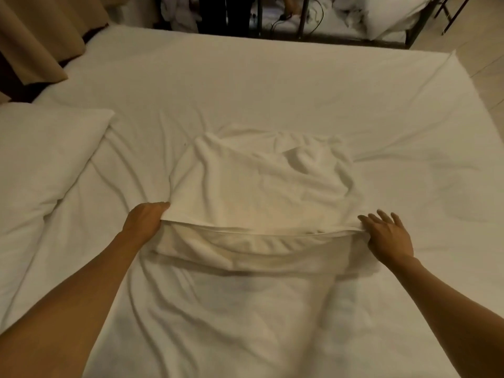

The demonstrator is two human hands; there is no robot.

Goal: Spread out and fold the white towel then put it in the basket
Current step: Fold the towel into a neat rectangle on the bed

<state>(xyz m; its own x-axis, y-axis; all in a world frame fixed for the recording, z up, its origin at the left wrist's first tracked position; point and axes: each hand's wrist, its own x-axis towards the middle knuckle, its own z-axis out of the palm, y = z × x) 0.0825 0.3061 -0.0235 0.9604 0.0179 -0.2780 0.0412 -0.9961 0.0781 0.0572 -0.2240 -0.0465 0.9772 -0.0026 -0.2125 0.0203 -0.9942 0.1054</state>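
Observation:
The white towel [261, 192] lies in the middle of the bed, doubled over, its upper layer raised at the near edge above a lower layer. My left hand [146, 221] grips the near left corner of that upper layer, fingers closed under the cloth. At the near right corner my right hand [388, 236] pinches the edge with thumb and forefinger while the other fingers spread outward. The far part of the towel is wrinkled. No basket is in view.
A white sheet covers the bed [272, 85]. A white pillow [43, 159] lies at the left. Beige curtains [35, 31] hang at the far left. Beyond the bed's far edge stands a dark metal frame [302, 20] with cables and white bedding.

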